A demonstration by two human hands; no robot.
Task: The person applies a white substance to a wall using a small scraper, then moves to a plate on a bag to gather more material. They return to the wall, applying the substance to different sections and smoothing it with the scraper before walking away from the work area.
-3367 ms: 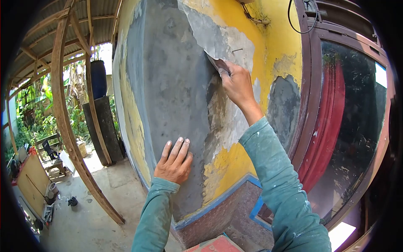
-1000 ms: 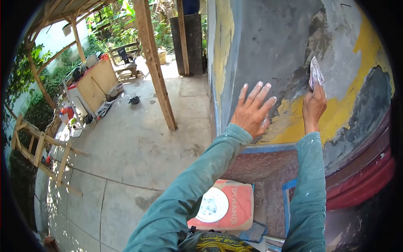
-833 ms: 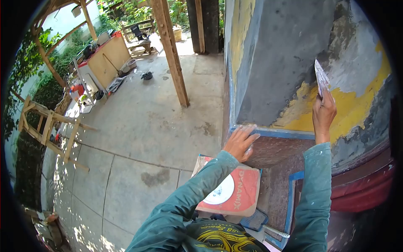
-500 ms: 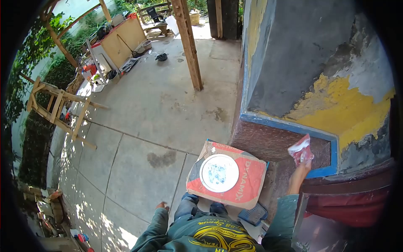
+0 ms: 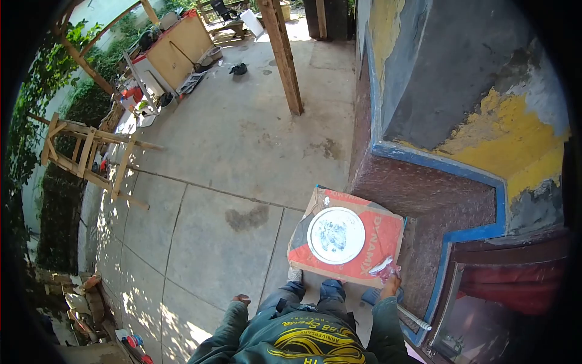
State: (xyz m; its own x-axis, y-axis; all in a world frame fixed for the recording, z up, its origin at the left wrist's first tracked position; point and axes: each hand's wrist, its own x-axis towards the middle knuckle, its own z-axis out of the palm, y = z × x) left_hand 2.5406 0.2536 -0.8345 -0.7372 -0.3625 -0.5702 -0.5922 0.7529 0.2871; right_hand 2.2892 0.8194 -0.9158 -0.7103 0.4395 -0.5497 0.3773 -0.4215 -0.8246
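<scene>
My right hand (image 5: 391, 287) is closed around a crumpled pink, red and white plastic packet (image 5: 382, 267), held over the near right corner of a flattened red and brown paper sheet (image 5: 383, 233) printed DYNAMIX. On that sheet rests a round white lid or bucket top (image 5: 337, 235) with blue print and smudges. My left hand (image 5: 242, 299) hangs low at my left side, away from any object, its fingers loosely apart. Partly under my right forearm is a blue-grey tray (image 5: 371, 296), with a white rod (image 5: 414, 318) beside it.
A wall corner with blue trim (image 5: 439, 159) and peeling yellow and grey paint stands at right, beside a window with a red curtain (image 5: 515, 284). A wooden post (image 5: 284, 67) rises ahead. At left lies a wooden frame (image 5: 91, 151) on the concrete floor (image 5: 200, 242).
My right hand has come down and left from the wall, carrying the packet to above the sheet's corner. My left hand still hangs at my side. The view has shifted slightly.
</scene>
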